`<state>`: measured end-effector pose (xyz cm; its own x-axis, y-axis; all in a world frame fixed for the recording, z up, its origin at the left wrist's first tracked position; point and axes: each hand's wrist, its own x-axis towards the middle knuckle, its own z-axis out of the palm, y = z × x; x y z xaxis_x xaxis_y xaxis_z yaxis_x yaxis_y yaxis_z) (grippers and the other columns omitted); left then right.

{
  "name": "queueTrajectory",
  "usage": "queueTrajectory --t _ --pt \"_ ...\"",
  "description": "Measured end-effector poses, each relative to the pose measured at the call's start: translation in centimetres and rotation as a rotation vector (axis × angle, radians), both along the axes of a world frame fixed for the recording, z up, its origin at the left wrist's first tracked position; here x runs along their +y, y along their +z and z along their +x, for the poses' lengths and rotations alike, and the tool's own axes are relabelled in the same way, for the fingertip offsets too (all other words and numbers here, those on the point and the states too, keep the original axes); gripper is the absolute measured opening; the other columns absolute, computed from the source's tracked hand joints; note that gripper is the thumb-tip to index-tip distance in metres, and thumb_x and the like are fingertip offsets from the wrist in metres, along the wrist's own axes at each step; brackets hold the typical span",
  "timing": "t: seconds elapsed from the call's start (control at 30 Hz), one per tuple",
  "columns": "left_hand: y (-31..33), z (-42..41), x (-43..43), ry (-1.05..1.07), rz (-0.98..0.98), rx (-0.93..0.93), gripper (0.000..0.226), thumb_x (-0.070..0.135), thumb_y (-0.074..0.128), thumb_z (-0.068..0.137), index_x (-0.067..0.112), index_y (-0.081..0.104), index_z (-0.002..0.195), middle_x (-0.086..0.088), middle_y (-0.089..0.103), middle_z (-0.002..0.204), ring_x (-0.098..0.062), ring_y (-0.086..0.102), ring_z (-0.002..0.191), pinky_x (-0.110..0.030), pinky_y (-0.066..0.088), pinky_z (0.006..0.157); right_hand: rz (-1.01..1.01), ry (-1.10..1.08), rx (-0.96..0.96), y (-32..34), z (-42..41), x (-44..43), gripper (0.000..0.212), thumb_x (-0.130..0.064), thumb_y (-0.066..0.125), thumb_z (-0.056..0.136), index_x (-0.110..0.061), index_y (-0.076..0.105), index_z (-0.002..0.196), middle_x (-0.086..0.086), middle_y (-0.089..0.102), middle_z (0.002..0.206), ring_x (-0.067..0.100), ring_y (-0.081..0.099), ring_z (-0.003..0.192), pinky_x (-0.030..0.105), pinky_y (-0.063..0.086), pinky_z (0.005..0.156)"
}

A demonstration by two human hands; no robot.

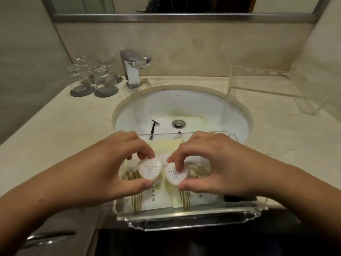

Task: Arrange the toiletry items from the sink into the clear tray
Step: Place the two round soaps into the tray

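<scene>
**Two hands, two white packets over the clear tray**

The left hand (110, 163) comes in from the near left corner of the surface with a bare forearm and the wrist bent inward. Its grip is narrow: thumb below and fingertips above pinch a small white rounded sealed packet (149, 169). The right hand (212, 163) mirrors it from the near right, thumb and fingers closed on a second white rounded packet (176, 175). The two packets are side by side, almost touching, over the middle of the clear acrylic tray (184, 217). Whether they rest on what lies beneath cannot be told.

The tray stands at the near edge of the pale cream stone surface (55, 126), and its far wall reaches over the near rim of the round white sink basin (129, 115). Flat cream sachets with gold stripes (137, 202) lie inside it. A black disposable razor (154, 129) lies in the basin, left of the chrome drain plug (178, 124), with its handle end running behind the tray's far wall.

Toward the far left corner, clear drinking glasses (105, 82) stand upside down on dark round coasters. A square chrome tap (133, 69) stands at the far edge behind the basin. A second clear acrylic stand (258, 80) sits toward the far right corner. A metal-framed mirror (184, 6) hangs above the beige wall.
</scene>
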<state>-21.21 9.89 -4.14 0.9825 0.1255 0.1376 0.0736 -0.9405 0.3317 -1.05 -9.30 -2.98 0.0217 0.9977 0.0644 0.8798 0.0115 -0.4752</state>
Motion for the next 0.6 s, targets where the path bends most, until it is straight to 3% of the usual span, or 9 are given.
queueTrajectory --t 0.3,0.43,0.6 --pt "-1.1 -3.2 -0.2 -0.023 0.025 0.040 0.045 0.070 0.066 0.075 0.051 0.055 0.114 0.032 0.051 0.107 0.004 0.050 0.102 -0.020 0.043 0.082 -0.019 0.082 -0.030 -1.3 -2.9 0.6 0.024 -0.052 0.072 0.084 -0.037 0.058 0.096 -0.016 0.069 0.111 0.008 0.052 0.113 0.038 0.043 0.098" --pt "-1.1 -3.8 0.1 -0.033 0.006 0.048 0.046 0.072 0.064 0.077 0.054 0.054 0.117 0.033 0.052 0.110 0.002 0.052 0.103 -0.019 0.043 0.083 -0.027 0.110 -0.035 -1.2 -2.9 0.6 0.021 -0.053 0.071 0.085 -0.036 0.062 0.095 -0.019 0.068 0.115 0.006 0.051 0.115 0.036 0.042 0.099" --pt "-0.9 -4.0 0.0 -0.033 -0.024 0.033 0.037 0.071 0.058 0.083 0.056 0.055 0.116 0.031 0.057 0.105 -0.002 0.057 0.098 -0.023 0.049 0.078 0.007 0.120 -0.059 -1.1 -2.9 0.9 0.012 -0.046 0.070 0.089 -0.038 0.068 0.098 -0.019 0.067 0.104 0.008 0.056 0.106 0.033 0.045 0.092"
